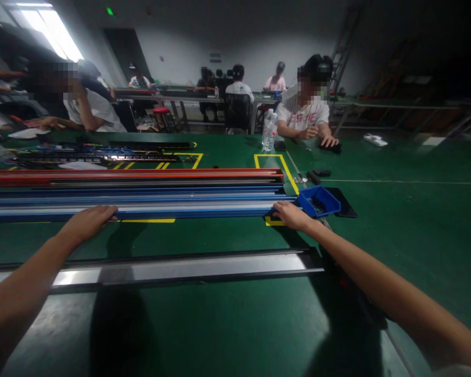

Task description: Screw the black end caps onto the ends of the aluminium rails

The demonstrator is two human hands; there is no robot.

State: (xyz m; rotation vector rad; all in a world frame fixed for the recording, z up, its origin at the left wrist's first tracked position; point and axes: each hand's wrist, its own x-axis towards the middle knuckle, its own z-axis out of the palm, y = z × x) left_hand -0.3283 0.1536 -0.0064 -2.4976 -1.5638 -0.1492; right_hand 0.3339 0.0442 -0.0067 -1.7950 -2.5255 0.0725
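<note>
A long blue rail (pixel 196 213) lies crosswise in front of me, the nearest in a row of similar rails. My left hand (pixel 92 217) is closed on its front edge, left of the middle. Near the rail's right end, my right hand (pixel 292 215) also grips it, fingers bent over the edge. The undersides of both grips are hidden. Closer to me, under my forearms, a long black-edged rail with a silvery face (pixel 204 267) rests on the green table (pixel 227 324). Just beyond my right hand sits a blue plastic bin (pixel 320 201) with small dark parts inside.
Behind the blue rails lie orange rails (pixel 204 174) and black strips (pixel 141 157). A dark flat tray (pixel 343 203) is beside the bin. Water bottles (pixel 269 133) stand farther back, near a seated person (pixel 306 110). Another person (pixel 92 107) sits at the far left.
</note>
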